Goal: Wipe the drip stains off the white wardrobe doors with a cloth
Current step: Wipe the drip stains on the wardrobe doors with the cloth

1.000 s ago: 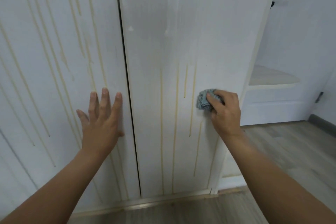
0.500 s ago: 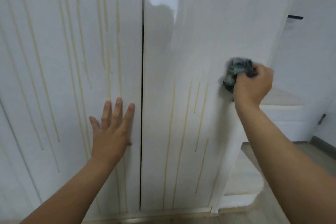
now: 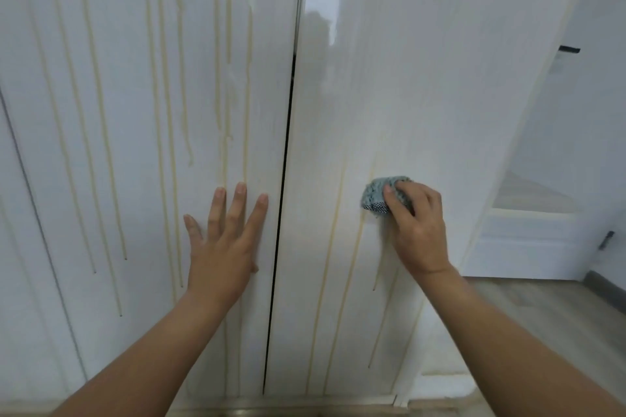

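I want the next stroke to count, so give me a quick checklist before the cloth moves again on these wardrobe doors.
1. cloth gripped in right hand: ok.
2. cloth against right door: ok.
3. left hand flat on left door: ok.
4. right door above cloth streak-free: ok.
5. lower streaks on right door wiped: not ok.
6. long drips on left door wiped: not ok.

At right: white wall bearing a small black fitting, pale shelf lower down, grey wood-grain floor edged by dark skirting.
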The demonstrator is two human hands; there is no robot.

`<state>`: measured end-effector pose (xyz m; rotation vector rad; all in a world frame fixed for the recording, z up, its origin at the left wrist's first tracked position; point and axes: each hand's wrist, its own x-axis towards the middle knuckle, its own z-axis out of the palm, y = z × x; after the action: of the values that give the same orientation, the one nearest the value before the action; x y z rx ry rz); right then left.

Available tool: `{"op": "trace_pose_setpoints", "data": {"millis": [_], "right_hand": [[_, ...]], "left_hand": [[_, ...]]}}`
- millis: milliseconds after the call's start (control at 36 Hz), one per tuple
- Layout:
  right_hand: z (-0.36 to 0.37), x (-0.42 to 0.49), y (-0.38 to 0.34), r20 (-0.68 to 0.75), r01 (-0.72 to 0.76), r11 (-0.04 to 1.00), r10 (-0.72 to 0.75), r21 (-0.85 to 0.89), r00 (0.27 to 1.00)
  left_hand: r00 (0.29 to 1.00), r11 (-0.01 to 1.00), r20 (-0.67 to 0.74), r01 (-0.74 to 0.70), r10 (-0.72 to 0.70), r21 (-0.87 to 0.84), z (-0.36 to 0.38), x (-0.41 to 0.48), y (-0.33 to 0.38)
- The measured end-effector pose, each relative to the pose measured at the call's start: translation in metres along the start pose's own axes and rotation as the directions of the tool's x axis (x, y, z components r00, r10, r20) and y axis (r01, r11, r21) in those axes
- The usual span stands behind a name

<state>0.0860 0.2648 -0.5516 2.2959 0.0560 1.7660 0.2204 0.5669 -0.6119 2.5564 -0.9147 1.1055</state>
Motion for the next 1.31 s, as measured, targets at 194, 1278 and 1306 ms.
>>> {"op": "trace_pose_setpoints", "data": {"millis": [194,1278,1306], "right_hand": [[-0.023,0.094,0.023,-0.086,-0.099,0.994,0.103,0.041,0.991],[0.01,-0.071,-0.026,0.131,-0.024,0.999,0.018,0.043,0.991],[0.009,-0.074,-0.024,0.133,-0.016,0.999,0.009,0.052,0.991]], "left_hand": [[1.0,1.0,0.012,0.006,-0.006,-0.003,-0.001,0.0,0.002],[1.0,1.0,0.002,0.013,-0.013,-0.009,0.001,-0.001,0.001],[1.0,1.0,0.002,0.013,-0.013,-0.009,0.001,-0.001,0.001]]}}
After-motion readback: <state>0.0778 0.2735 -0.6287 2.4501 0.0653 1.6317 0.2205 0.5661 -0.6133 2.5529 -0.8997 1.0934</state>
